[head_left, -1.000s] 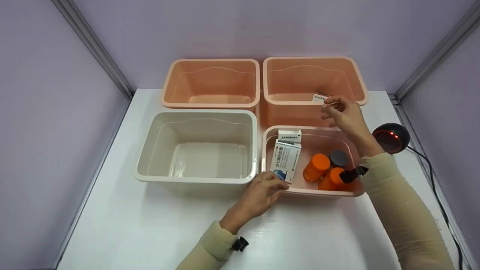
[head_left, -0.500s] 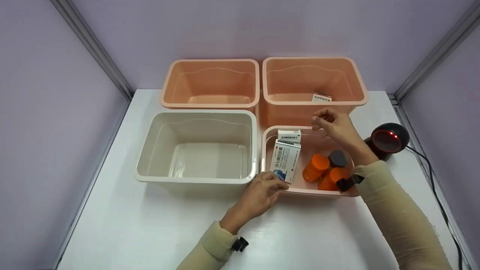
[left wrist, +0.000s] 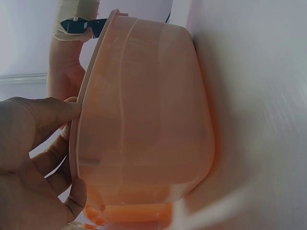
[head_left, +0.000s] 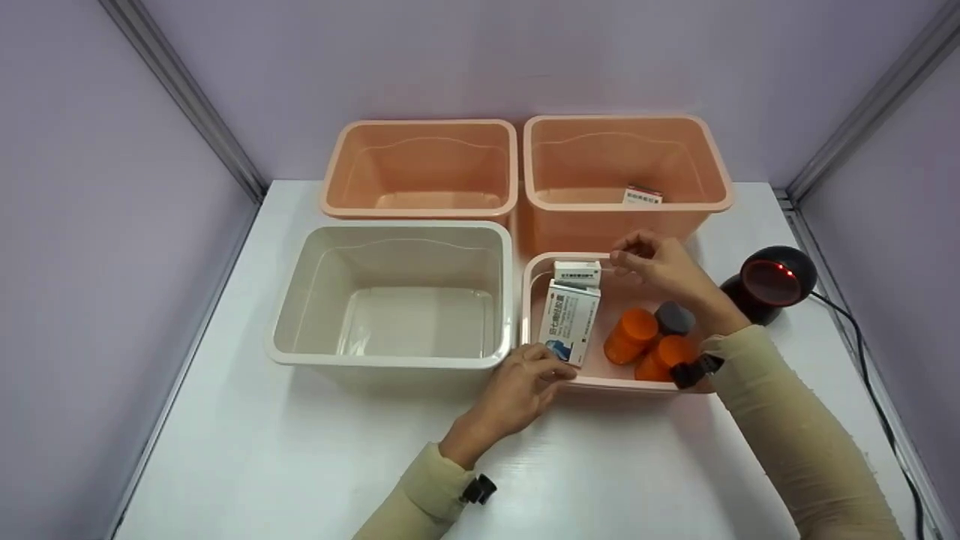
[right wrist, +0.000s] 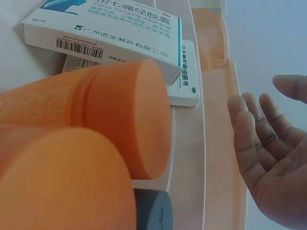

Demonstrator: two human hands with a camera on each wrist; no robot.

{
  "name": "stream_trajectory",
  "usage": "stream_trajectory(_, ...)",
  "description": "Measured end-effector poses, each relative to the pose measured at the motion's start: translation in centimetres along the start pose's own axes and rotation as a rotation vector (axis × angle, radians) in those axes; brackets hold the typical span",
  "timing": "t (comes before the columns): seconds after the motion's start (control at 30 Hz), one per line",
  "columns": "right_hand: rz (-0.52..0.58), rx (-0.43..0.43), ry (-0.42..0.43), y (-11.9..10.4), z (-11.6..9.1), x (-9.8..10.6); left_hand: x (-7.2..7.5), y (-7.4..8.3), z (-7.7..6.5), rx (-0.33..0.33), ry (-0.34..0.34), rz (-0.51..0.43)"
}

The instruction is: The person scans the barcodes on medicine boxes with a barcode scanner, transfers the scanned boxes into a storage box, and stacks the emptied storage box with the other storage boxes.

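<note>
My left hand (head_left: 521, 386) grips the near rim of the pink bin (head_left: 630, 385) by its left corner; in the left wrist view the thumb and fingers curl over that rim (left wrist: 76, 139). Over the same bin's far rim hovers my right hand (head_left: 660, 270), holding nothing, its fingers loosely bent in the right wrist view. Inside the bin a white medicine box (head_left: 571, 319) leans at the left, a smaller white box (head_left: 577, 272) behind it. To their right are orange-capped bottles (head_left: 632, 335) and a grey-capped bottle (head_left: 675, 319).
A beige bin (head_left: 412, 322) stands on the left. Two salmon bins sit behind, the left one (head_left: 420, 165) and the right one (head_left: 622, 157), which contains a small white box (head_left: 643, 196). A black scanner (head_left: 772, 279) with red lights and a cable is at the right.
My right hand has moved left and nearer to me, from the rim of the back right bin to over the pink bin's far rim. My left hand stays put.
</note>
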State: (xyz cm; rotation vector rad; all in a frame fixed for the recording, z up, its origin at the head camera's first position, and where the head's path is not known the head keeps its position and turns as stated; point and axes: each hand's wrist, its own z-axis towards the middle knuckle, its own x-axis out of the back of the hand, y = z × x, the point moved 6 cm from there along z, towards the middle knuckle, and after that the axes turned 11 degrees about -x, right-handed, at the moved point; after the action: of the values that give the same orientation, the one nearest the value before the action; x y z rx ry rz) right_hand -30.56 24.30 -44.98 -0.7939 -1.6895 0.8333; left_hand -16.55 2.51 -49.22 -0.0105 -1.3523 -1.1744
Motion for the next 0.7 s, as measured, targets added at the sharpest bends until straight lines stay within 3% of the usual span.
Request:
stream_trajectory(0.37, -0.087, -0.025, -0.04, -0.4, 0.2, -1.3, 0.1, 0.0, -0.1, 0.026, -0.005, -0.003)
stream_trajectory(0.7, -0.003, 0.018, -0.044, -0.5, 0.9, -1.4, 0.1, 0.3, 0.0, -0.016, 0.009, 0.03)
